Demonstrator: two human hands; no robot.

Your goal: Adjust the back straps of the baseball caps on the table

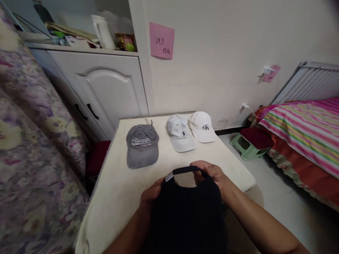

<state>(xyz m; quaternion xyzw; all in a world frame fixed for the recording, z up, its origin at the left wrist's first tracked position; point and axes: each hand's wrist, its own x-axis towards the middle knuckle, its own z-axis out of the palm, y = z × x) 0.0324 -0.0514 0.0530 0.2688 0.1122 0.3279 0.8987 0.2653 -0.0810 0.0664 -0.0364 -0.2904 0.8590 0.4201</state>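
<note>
Grips a plain black fabric cap (188, 215) with both hands, at the near side of a cream-covered worktop (119, 197). Closes the left hand (151, 193) around the cap's left edge, next to the light grey end piece (168, 176) of its back strap. Clasps the opposite edge with the right hand (213, 174), fingers partly showing through the opening under the strap. Keeps this opening at the far end, crown toward the body. Faces, beyond the cap, three more on the worktop: to the left, a grey fabric cap (142, 158) with white "Always" lettering; farther right, a pale blue-white cap (178, 127) with a small dark emblem, just beside a white cap (197, 121) with a dark monogram. Points all three brims toward the near side.
</note>
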